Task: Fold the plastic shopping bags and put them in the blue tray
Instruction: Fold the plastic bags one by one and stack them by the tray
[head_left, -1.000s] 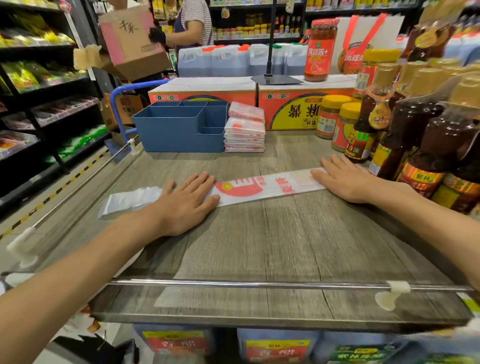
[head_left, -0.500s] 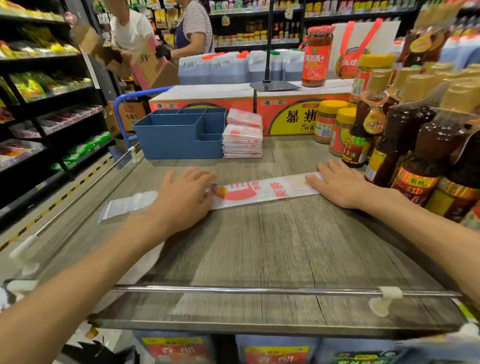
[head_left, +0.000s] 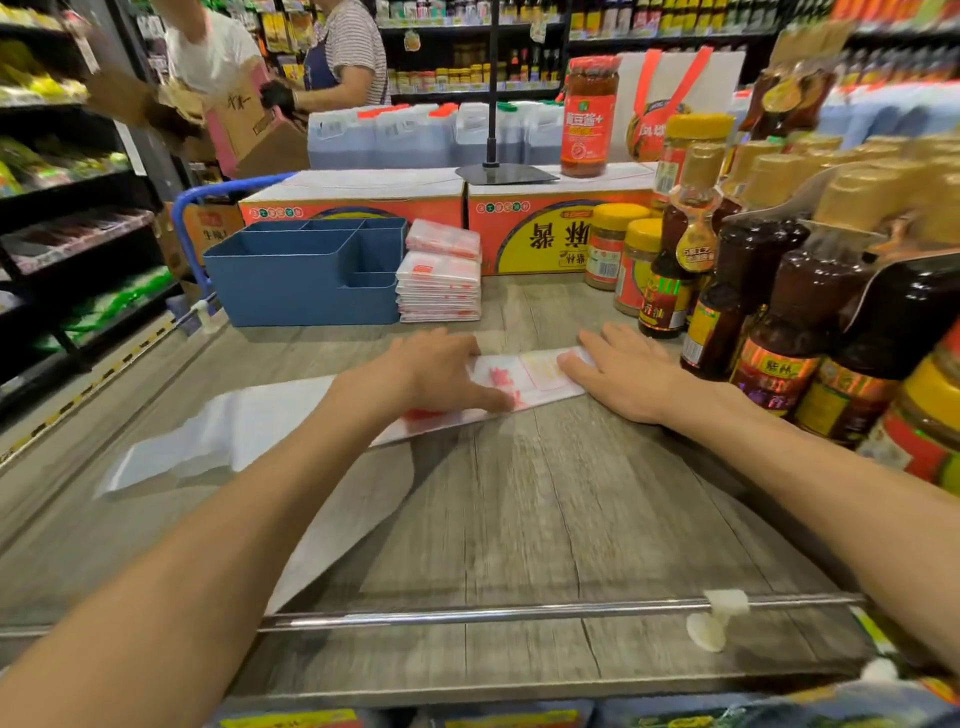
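Setting: shop aisle, grey wood-grain desk (head_left: 519, 519) with a metal rail (head_left: 519, 613) running along its near edge.
Bag: a long folded strip (head_left: 540, 374) is lying flat across the desk, its clear end trailing off to the left.
Left hand (head_left: 436, 371): fingers straight, pressing down on the strip's middle, grasping nothing.
Right hand (head_left: 623, 371): lying flat and released, pressing the strip's right end.
Bottles (head_left: 779, 312): crowding the right edge, just beside the right hand.
Stack (head_left: 440, 283): folded bags are sitting beyond the hands, touching the tray's right wall.
Tray (head_left: 291, 291): blue, divided, standing at the far left.
Boxes (head_left: 535, 234): sitting behind the stack.
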